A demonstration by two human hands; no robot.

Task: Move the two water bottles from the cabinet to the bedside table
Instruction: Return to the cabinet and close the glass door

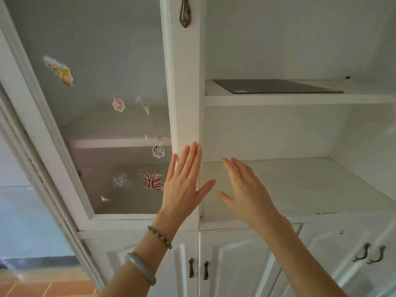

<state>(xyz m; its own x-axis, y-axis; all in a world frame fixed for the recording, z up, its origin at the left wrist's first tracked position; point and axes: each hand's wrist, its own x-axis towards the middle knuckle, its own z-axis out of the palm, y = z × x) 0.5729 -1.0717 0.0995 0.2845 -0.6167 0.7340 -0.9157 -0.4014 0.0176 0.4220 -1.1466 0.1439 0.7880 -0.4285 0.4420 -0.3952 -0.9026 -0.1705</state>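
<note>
Head cam faces a white cabinet (186, 86) up close. Both hands raised in front of it, fingers spread flat, nothing gripped. Left hand (184, 185) lies w/ palm against the edge of the glass door (102, 93), fingertips on the white door frame, thumb sticking out to the right. Right hand (246, 189) hovers just beside it, apart from the left, in front of the open compartment, palm turned left; can't tell if it touches the shelf. Left wrist has a bead bracelet (159, 236) and a pale bangle (141, 269) further down the forearm.

Water bottles: not visible anywhere in view. Lower open shelf (300, 183) shows bare white board; upper shelf (300, 99) carries a dark flat panel (276, 86).

Glass door has several cartoon stickers (158, 151); behind the glass, shelves look dim. Ornate metal handle (185, 12) at top of door frame. Below, closed white doors w/ dark handles (198, 269). Orange tile floor (42, 286) bottom left.
</note>
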